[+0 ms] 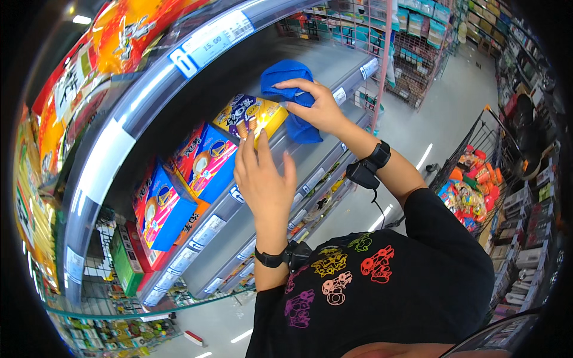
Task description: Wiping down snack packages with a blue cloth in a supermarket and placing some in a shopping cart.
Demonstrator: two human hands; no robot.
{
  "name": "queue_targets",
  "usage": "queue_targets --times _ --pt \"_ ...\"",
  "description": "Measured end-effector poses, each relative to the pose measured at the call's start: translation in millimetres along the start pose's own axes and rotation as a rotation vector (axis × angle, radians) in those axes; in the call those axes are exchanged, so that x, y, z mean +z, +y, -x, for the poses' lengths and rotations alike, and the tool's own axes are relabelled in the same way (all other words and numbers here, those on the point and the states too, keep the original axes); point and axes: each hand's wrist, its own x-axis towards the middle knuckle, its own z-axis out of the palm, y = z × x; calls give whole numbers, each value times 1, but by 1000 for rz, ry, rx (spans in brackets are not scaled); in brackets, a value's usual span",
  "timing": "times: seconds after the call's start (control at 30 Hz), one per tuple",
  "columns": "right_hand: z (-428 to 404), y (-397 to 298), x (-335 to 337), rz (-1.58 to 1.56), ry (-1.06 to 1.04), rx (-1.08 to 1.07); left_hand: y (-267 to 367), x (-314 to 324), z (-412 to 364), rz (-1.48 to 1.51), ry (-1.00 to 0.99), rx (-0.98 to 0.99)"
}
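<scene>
In the head view, my right hand (318, 105) grips a bunched blue cloth (286, 76) over a store shelf, its fingers pressed into the folds and the thumb near a yellow snack box. Part of the cloth hangs toward the shelf's front edge. My left hand (266, 179) is spread, fingertips at the near side of that yellow box (268, 112), which has cones printed on it. I cannot tell whether they press on it. Left of this hand stand two blue-and-red snack boxes, one (208, 163) close by and another (163, 210) farther along the shelf.
Above, a curved shelf edge (107, 154) with price labels carries bagged snacks (130, 36). A green box (127, 259) sits at the shelf's far left end. A pink wire-grid panel (384, 67) bounds the right end. Behind, a shopping cart (474, 179) holds packaged goods in the aisle.
</scene>
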Motion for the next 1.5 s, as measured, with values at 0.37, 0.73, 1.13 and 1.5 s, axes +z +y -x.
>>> queue_targets --times 0.37,0.73,1.13,1.5 --pt "68 1 -111 127 454 -13 74 58 -30 22 9 94" --pt "356 28 -307 572 928 843 316 299 101 1065 -744 179" --pt "529 -94 -522 570 1157 1308 547 380 254 1177 -1437 7" --pt "541 -51 -649 619 1075 1148 648 436 201 1040 -1276 321"
